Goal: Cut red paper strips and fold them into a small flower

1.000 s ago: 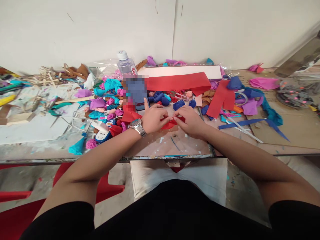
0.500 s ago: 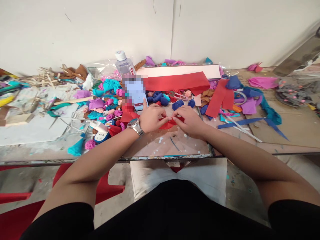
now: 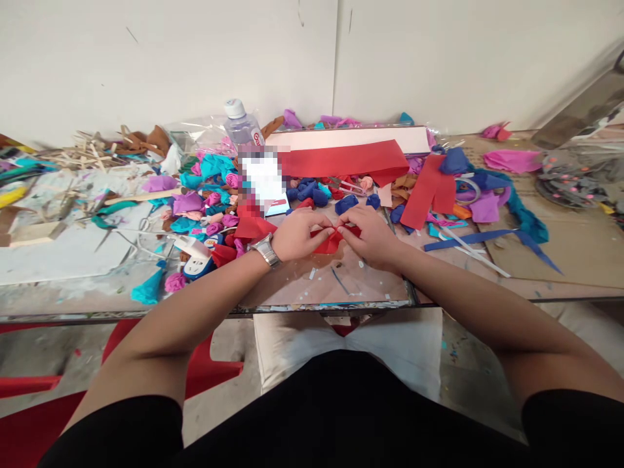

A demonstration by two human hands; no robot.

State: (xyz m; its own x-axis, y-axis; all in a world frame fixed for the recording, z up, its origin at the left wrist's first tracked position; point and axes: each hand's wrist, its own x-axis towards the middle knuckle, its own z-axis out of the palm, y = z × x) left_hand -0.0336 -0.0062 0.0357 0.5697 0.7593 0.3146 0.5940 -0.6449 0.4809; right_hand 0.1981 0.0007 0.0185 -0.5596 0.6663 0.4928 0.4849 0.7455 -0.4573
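My left hand [image 3: 298, 235], with a silver watch on its wrist, and my right hand [image 3: 369, 235] meet over the middle of the table, fingers curled. Both pinch a small piece of red paper [image 3: 327, 242] between their fingertips, just above the tabletop. Behind the hands lie dark blue paper rolls [image 3: 347, 203], a long red paper sheet [image 3: 347, 158] and a phone [image 3: 266, 182] propped up to the left.
A heap of teal, pink and purple paper rolls [image 3: 209, 195] lies left of the hands, with a white power strip [image 3: 195, 255], scissors [image 3: 112, 211] and a water bottle [image 3: 241, 127]. Red and blue paper strips [image 3: 431, 188] lie to the right. The table edge [image 3: 322, 307] runs close to my body.
Both hands stay on the red paper; the left thumb has come down from pointing up and the fingers have closed in tighter on the piece.
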